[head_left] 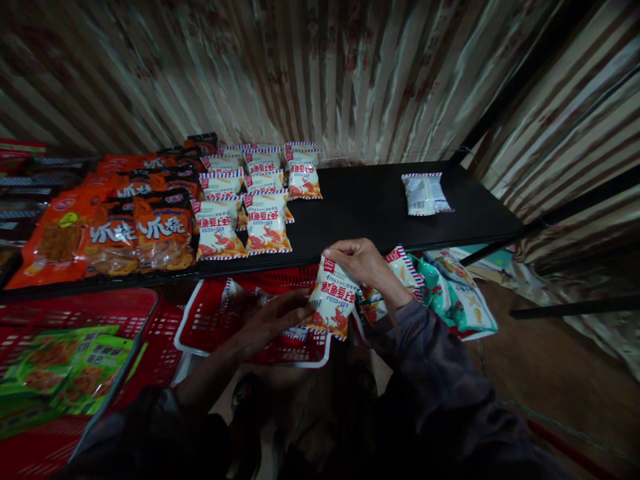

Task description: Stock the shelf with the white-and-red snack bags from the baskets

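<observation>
Snack bag (331, 301), top toward shelf (360, 207), long axis tilted; right hand (363, 260) pinches it, left hand (273, 321) grip unclear.

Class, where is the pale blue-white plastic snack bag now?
In the head view, the pale bag sits on the right part of the black shelf, beyond the person's right hand and right of the rows of white-and-orange snack bags.

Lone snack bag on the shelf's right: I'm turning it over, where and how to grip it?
Probably pinch the snack bag by its striped near edge, from the front of the black shelf: that thin edge faces you; the middle looks puffed.
</observation>
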